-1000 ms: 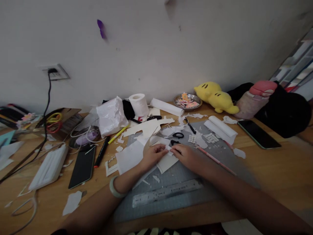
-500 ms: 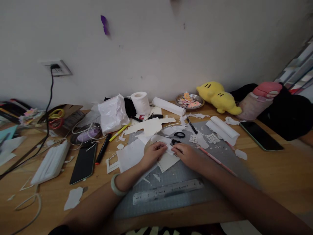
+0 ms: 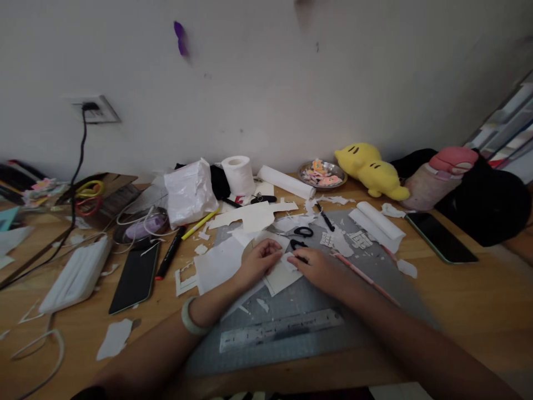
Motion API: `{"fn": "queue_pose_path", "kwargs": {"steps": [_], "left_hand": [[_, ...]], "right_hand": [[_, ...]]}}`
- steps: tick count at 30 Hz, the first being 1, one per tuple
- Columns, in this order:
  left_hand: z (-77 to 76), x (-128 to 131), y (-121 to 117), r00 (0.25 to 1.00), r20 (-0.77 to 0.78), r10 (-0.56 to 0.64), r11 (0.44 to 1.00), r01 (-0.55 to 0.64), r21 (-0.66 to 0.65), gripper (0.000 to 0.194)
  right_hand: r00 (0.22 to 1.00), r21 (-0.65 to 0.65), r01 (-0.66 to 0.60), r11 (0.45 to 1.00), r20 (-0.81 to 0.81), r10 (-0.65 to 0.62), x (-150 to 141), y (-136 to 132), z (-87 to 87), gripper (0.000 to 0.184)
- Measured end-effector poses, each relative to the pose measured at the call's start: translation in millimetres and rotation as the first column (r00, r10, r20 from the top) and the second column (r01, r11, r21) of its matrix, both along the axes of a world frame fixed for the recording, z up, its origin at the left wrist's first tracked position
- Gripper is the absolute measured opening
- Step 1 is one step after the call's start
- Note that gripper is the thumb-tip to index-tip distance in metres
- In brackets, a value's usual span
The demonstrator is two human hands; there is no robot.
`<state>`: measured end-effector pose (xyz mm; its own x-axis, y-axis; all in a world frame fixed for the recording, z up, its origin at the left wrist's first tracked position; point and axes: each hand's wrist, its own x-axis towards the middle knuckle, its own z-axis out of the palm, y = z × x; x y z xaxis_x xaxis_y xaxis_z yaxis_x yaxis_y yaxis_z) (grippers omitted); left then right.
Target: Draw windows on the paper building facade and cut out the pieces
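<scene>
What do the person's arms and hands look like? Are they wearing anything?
Both hands, left and right, are bare, without gloves. A smooth, round, pale greenish bangle circles the left wrist. Dark cloth, perhaps a sleeve, shows farther up that arm. The right forearm looks bare.

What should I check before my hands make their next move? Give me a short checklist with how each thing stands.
1. Small white paper piece pinched in the right hand: ok.
2. Left hand gripping paper too: cannot tell, its fingertips are unclear.
3. Steel ruler clear of both hands: ok, it lies nearer the body.
4. Scissors closed: cannot tell, only the black handles show clearly.
5. Cutting mat free of paper scraps: not ok, several lie on it.
</scene>
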<state>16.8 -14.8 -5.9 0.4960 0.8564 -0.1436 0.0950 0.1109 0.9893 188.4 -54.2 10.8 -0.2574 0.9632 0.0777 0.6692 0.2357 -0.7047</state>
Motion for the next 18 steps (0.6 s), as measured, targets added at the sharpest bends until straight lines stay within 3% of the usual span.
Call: {"fn": "queue_pose_path", "kwargs": {"steps": [7,11,18], "left_hand": [[0.1,-1.0,-0.1,0.992,-0.087,-0.093,0.993,0.099,0.065,0.029],[-0.6,-1.1,-0.7,0.99,-0.108,-0.093,0.991,0.102,0.086,0.028],[-0.4,0.5,-2.7,0.989,-0.125,-0.074,0.991,0.087,0.104,0.029]], "right_hand": [[0.994,-0.105,0.027,0.994,-0.104,-0.038,-2.3,-4.1,9.6,0.021],[0.971,-0.167,0.049,0.985,-0.222,-0.086,-2.6,-2.3,4.6,0.018],[0.958,-0.192,0.09,0.977,-0.251,-0.137,-2.4,4.0,-2.3,0.019]]}}
